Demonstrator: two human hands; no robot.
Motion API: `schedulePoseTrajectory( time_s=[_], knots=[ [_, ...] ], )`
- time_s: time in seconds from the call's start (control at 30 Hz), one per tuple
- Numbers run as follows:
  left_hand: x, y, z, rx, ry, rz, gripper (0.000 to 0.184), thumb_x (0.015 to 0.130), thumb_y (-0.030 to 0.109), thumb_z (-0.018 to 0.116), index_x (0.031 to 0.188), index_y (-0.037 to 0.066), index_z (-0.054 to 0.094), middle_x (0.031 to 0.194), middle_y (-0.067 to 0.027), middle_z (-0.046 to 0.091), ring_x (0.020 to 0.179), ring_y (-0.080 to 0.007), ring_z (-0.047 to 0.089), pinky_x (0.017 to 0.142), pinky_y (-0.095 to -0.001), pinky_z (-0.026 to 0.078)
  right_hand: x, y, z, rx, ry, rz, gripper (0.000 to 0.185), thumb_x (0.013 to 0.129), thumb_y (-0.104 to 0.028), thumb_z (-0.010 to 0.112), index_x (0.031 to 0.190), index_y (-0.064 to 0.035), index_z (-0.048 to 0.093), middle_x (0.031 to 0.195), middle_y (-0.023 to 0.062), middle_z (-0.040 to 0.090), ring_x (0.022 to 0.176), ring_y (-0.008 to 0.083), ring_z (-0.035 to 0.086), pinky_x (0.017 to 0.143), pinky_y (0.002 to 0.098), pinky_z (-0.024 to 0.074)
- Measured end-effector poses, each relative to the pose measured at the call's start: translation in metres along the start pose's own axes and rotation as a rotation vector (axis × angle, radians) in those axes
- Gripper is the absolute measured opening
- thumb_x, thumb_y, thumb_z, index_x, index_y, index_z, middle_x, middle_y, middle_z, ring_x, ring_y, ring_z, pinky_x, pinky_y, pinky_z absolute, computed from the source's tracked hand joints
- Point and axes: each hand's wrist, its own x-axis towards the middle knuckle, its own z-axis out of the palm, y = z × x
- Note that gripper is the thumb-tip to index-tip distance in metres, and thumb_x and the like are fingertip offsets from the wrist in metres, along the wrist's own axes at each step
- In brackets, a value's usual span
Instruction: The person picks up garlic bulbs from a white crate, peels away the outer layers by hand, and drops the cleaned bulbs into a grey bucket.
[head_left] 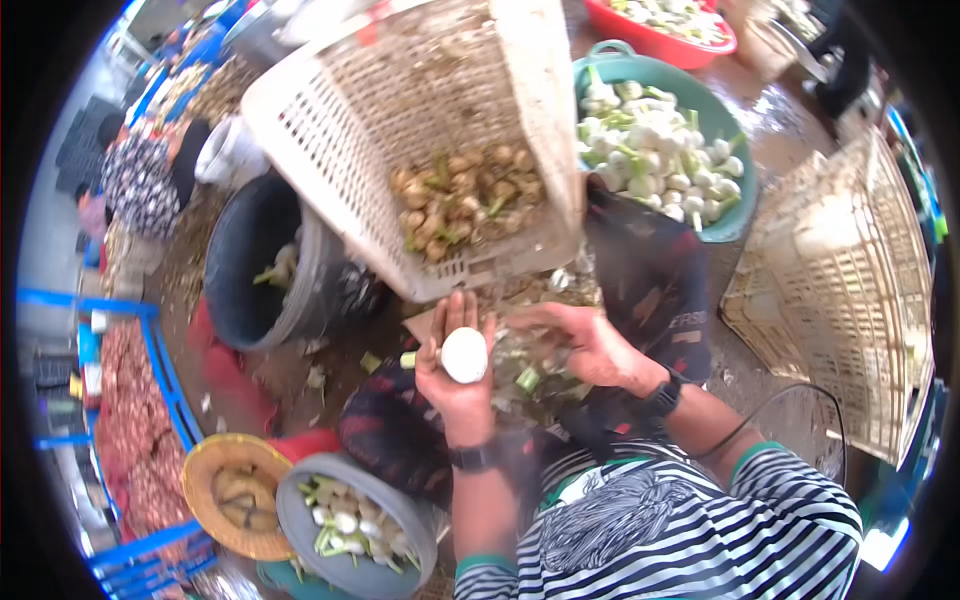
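My left hand (455, 385) is palm up below the tilted white crate, its fingers curled round a peeled white bulb (464, 355). A short green stem stub pokes out at the hand's left side. To the right of it, my right hand (595, 348) hangs over scattered trimmings (530, 378); its fingers point left and are smeared by motion, so whatever they hold is not clear. The white slatted crate (350, 120) leans towards me, with unpeeled brownish bulbs (465, 200) gathered at its lower end.
A teal basin (735, 225) of white bulbs stands upper right, near a red basin (660, 50). Stacked crates (830, 290) stand right. At left are a dark bucket (235, 270), a wicker basket (205, 490), a grey tub (420, 510) with bulbs, and a person (145, 180) in patterned clothing.
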Motion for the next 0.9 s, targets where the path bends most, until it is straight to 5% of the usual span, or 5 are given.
schedulePoseTrajectory(
  time_s=[0.33, 0.43, 0.5, 0.77, 0.9],
  knots=[
    [0.015, -0.024, 0.011, 0.363, 0.051, -0.116, 0.034, 0.087, 0.024, 0.057, 0.113, 0.003, 0.053, 0.116, -0.0116, 0.057, 0.108, -0.0233, 0.053, 0.095, -0.0405, 0.042, 0.01, -0.04, -0.108, -0.615, 0.875, -0.086, 0.038, 0.086, -0.002, 0.049, 0.123, -0.0027, 0.048, 0.096, 0.0108, 0.059, 0.085, 0.0122, 0.057, 0.068, 0.0276, 0.0495],
    [0.013, -0.04, -0.009, 0.321, 0.219, -0.09, 0.021, 0.086, 0.023, 0.059, 0.098, 0.006, 0.057, 0.098, -0.0079, 0.06, 0.096, -0.023, 0.057, 0.091, -0.0413, 0.044, 0.024, -0.043, -0.206, -0.052, 1.041, -0.036, 0.05, 0.08, -0.006, 0.055, 0.128, 0.0031, 0.043, 0.099, 0.0131, 0.062, 0.088, 0.0235, 0.057, 0.08, 0.0312, 0.0457],
    [0.015, -0.049, -0.017, 0.245, 0.289, -0.096, 0.013, 0.087, 0.019, 0.056, 0.092, 0.006, 0.058, 0.087, -0.0047, 0.062, 0.083, -0.0216, 0.06, 0.08, -0.0393, 0.048, 0.035, -0.005, -0.266, -0.947, 1.312, -0.067, 0.049, 0.081, -0.01, 0.061, 0.126, 0.0017, 0.047, 0.108, 0.0177, 0.061, 0.094, 0.0225, 0.059, 0.079, 0.0309, 0.0486],
    [0.026, -0.043, -0.03, 0.334, 0.356, -0.149, 0.013, 0.091, 0.016, 0.052, 0.086, 0.005, 0.055, 0.079, -0.0037, 0.056, 0.065, -0.0142, 0.051, 0.069, -0.0332, 0.048, 0.152, -0.033, -0.102, -0.653, 0.123, -0.296, 0.034, 0.075, -0.003, 0.058, 0.109, -0.0001, 0.06, 0.097, 0.021, 0.063, 0.09, 0.0309, 0.062, 0.08, 0.0368, 0.0478],
    [0.032, -0.049, -0.044, 0.36, 0.449, -0.159, 0.008, 0.089, 0.01, 0.054, 0.086, 0.004, 0.058, 0.078, -0.0033, 0.058, 0.067, -0.0144, 0.055, 0.064, -0.0308, 0.048, 0.257, 0.081, -0.112, -0.959, 0.314, -0.056, 0.032, 0.076, -0.006, 0.057, 0.107, -0.0022, 0.06, 0.087, 0.0212, 0.061, 0.089, 0.0353, 0.059, 0.077, 0.0413, 0.0471]
  ],
)
